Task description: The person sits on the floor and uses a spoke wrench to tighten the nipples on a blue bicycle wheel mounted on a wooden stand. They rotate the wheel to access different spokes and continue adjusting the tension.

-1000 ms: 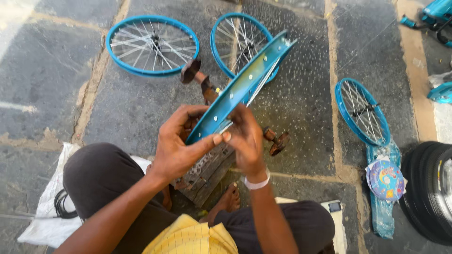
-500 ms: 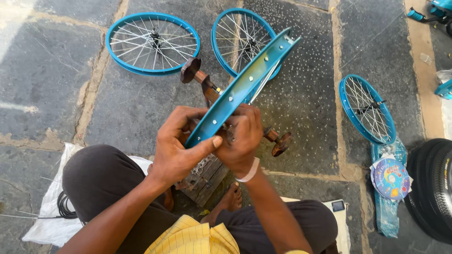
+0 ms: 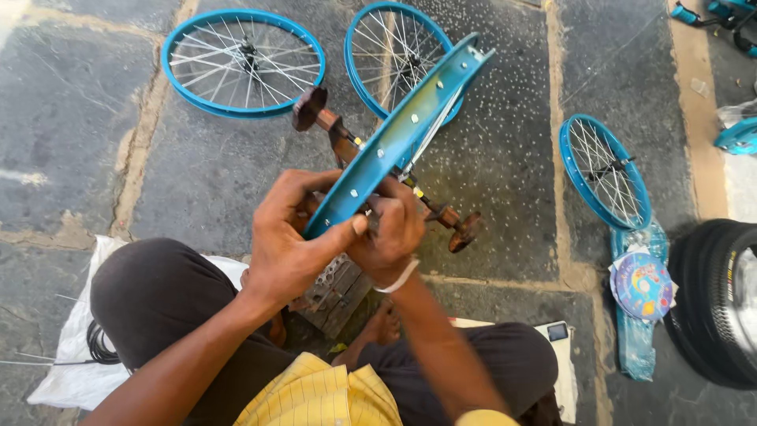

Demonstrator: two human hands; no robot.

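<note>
Both hands, left hand and right hand, are clamped on the blue rim, propped edge-on over a rusty stand. 3 spoked wheels lie done on the floor; this one looks only part-laced.

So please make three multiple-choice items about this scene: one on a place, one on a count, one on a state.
1. Where do the finished spoked wheels lie?
A. on the stone floor
B. on a bench
C. on a wall hook

2. How many spoked wheels lie apart from the held rim?
A. one
B. three
C. six

3. How is the blue rim held?
A. by both hands
B. by one hand
C. by no hand

Key:
1 A, the wheels rest on the stone floor.
2 B, three show.
3 A, left hand and right hand grip the blue rim.
</note>
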